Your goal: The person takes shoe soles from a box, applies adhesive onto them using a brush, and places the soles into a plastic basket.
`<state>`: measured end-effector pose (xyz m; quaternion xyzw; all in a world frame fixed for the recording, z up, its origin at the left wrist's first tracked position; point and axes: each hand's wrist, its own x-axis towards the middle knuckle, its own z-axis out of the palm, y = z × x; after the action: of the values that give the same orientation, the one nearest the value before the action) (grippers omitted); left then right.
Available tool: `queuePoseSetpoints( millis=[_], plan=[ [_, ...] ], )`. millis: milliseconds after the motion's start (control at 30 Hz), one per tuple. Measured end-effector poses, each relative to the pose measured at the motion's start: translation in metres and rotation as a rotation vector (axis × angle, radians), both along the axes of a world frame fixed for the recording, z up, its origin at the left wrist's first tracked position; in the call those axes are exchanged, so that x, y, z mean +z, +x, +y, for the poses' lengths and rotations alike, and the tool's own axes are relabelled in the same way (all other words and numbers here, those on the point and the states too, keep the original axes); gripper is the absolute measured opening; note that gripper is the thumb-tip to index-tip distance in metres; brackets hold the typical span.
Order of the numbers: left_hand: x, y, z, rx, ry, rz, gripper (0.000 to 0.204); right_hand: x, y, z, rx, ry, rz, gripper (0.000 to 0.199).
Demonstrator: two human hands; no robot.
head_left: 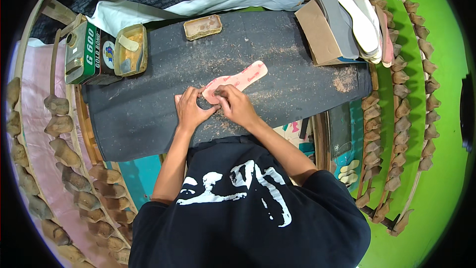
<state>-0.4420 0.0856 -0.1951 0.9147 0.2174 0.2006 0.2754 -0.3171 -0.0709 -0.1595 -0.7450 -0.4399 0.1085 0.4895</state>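
Observation:
A pink insole point(246, 76) with red printing lies slantwise on the dark cloth, its narrow end toward the upper right. At the insole's wide end, my left hand point(190, 110) curves round the left edge, fingertips on the rim and thumb reaching toward my other hand. My right hand point(236, 105) rests over the same end with its fingers curled together in a pinch. Whatever those fingers hold, if anything, is hidden beneath them. Both hands almost touch at the thumbs.
Light shavings litter the dark table cloth point(148, 114). A shallow tray point(203, 28) sits at the far edge. On the left stand a green-and-white tin point(82, 54) and a tub point(141, 52) with scraps. A cardboard box point(317, 34) holds soles; racks of wooden shoe lasts point(401, 92) flank the table.

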Motion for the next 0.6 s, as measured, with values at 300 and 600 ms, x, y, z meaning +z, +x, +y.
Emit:
queuePoseSetpoints(
  millis=[300,600],
  plan=[
    [0.0,0.001,-0.003,0.048,-0.02,0.038,0.067,0.0,0.122,-0.055,-0.445,-0.069,-0.041,0.008],
    [-0.004,0.002,-0.002,0.041,-0.006,0.006,0.067,-0.006,0.027,-0.024,-0.128,-0.016,0.182,0.014]
  ],
)
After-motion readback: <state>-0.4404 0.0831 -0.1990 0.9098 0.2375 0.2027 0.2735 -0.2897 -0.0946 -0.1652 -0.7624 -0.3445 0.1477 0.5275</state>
